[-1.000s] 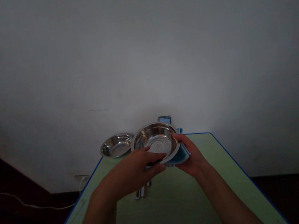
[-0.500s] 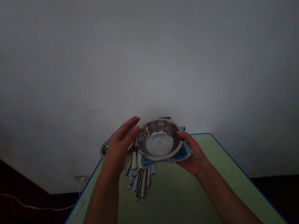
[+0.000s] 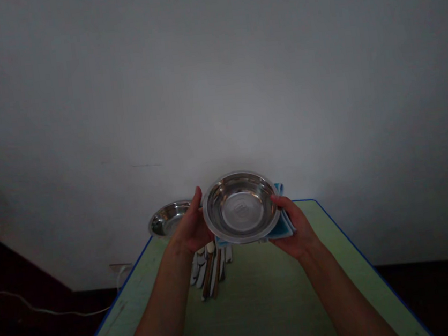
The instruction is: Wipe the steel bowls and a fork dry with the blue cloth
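Note:
I hold a shiny steel bowl [image 3: 241, 207] up above the far end of a green table [image 3: 264, 303], tilted so its inside faces me. My left hand [image 3: 192, 228] grips its left rim, fingers behind it and thumb pointing up. My right hand [image 3: 295, 227] grips the right rim together with a folded blue cloth [image 3: 284, 226] pressed against the bowl's underside. Part of the cloth is hidden behind the bowl.
A second steel bowl [image 3: 167, 219] sits at the table's far left corner. Several pieces of cutlery [image 3: 208, 264] lie in a bunch below the held bowl. A pale wall stands close behind the table. Cables trail on the dark floor at left.
My left hand left the bowl's near rim, swung out to the left and now grips the left rim. The bowl rose and tilted more toward me, uncovering the cutlery.

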Motion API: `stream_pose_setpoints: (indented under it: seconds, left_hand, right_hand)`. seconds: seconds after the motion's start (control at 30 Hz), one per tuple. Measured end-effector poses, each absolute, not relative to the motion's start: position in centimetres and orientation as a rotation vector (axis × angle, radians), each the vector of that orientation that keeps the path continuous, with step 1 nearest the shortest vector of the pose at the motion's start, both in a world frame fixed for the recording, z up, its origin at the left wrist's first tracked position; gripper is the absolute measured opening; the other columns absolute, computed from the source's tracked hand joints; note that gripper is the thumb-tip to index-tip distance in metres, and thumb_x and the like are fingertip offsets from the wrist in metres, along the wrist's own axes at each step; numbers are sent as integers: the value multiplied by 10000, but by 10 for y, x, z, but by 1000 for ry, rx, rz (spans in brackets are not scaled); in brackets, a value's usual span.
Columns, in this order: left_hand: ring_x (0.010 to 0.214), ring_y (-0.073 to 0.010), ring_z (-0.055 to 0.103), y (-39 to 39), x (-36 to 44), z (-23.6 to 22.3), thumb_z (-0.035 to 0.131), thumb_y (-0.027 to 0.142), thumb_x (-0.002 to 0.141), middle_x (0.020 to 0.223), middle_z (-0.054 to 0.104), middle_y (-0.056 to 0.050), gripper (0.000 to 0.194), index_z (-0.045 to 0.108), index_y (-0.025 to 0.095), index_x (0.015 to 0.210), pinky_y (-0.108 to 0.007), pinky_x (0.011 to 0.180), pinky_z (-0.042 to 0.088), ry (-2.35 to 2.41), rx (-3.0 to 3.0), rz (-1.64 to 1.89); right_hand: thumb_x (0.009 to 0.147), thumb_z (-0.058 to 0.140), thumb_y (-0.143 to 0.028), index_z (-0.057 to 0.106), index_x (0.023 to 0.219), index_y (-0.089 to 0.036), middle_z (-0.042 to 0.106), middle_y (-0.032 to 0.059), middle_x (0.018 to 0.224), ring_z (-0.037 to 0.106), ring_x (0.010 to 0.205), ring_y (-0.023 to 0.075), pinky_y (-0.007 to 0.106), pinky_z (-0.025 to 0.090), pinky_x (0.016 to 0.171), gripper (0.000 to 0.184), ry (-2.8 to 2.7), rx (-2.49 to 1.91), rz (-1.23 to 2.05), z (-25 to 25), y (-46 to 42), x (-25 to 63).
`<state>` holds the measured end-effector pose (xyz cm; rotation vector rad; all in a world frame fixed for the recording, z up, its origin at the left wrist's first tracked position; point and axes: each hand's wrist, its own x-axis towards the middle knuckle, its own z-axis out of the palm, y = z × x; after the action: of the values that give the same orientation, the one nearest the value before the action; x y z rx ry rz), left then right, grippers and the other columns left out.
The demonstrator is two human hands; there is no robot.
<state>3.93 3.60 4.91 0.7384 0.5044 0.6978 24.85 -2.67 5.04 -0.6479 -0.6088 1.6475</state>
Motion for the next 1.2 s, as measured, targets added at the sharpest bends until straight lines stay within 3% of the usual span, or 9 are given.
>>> stream_pose_setpoints:
  seconds: [0.13,0.33,0.57,0.67,0.73,0.8,0.97,1.07,1.2]
  left_hand:
    - [880,-296,674,34,41,50,267,728,813,872,728,-150,773,642,108,1082,-411,801,495,522,736,693]
    - [852,-273,683,30,44,54,377,627,856,810,739,-116,613,662,118,1046,-387,806,498,585,751,743]
    - [644,-182,680,33,44,56,525,385,861,670,726,-41,305,681,143,761,-287,676,519,648,628,793]
    - [566,-163,662,32,45,60,527,318,853,626,716,-25,268,672,141,715,-273,622,519,680,594,806]
    - [537,-160,654,31,45,61,539,297,839,605,709,-22,251,667,140,692,-271,603,518,697,603,813]
    - [523,-158,649,30,46,61,555,287,822,592,704,-19,228,665,142,684,-263,584,516,706,614,817]
    - [542,-161,656,32,46,59,552,265,818,600,705,-27,206,669,139,703,-259,571,516,711,622,804]
    - [562,-175,663,33,46,58,538,282,837,628,713,-37,226,679,135,737,-284,598,527,698,636,795]
    - [628,-196,683,36,44,54,528,310,865,677,726,-61,252,690,125,809,-294,638,528,669,672,798]
  right_hand:
    - [731,625,-327,671,883,-180,719,15,747,669,727,194,301,543,655,215,-642,-676,1638,50,-27,248]
    - [757,589,-298,680,897,-159,723,19,747,662,673,175,291,529,660,216,-605,-688,1652,52,-27,245]
    - [760,608,-313,660,949,-144,713,30,734,657,687,188,330,515,725,258,-679,-890,1669,54,-26,255]
    - [714,685,-303,563,1180,-206,710,23,855,661,749,200,350,512,741,491,-738,-943,1617,56,-28,261]
    - [684,739,-314,378,1351,-328,683,0,986,652,829,190,351,496,776,759,-819,-970,1488,58,-30,266]
    - [662,767,-358,275,1389,-405,639,-1,1081,626,896,185,350,473,796,880,-917,-1085,1313,59,-32,270]
    - [714,700,-469,644,1005,-219,654,44,984,578,919,195,336,408,833,388,-1218,-1195,1131,61,-32,278]
    - [720,694,-464,661,747,-173,647,10,766,568,782,160,307,408,787,294,-1284,-1205,1090,61,-30,281]
    - [704,712,-439,601,654,-171,620,-4,662,593,670,154,316,478,673,294,-1217,-1245,1145,61,-29,280]
